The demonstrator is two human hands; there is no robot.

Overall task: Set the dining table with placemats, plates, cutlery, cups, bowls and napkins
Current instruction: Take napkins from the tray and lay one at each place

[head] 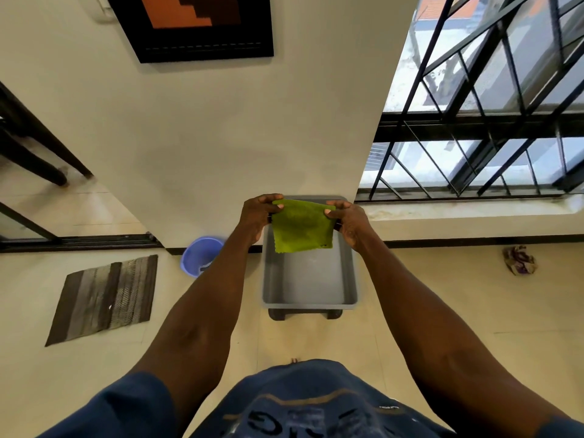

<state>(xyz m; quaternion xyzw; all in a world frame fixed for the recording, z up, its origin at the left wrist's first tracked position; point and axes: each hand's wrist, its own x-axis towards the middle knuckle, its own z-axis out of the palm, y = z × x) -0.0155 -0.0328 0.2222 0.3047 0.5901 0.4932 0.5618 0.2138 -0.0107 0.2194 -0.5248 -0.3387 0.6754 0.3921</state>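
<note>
A striped mat (104,300) is lying on the floor at the left, and a blue bucket (199,255) is standing near the wall. The left hand (259,216) is pinching one upper corner of the green napkin (301,226) with its fingers; the right hand (349,221) is pinching the other (fingers curled). The napkin is hanging above the grey tub (311,281).

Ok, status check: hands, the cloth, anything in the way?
Left hand and right hand each pinch a top corner of the green napkin. Napkin hangs over the grey tray. Nothing blocking.
</note>
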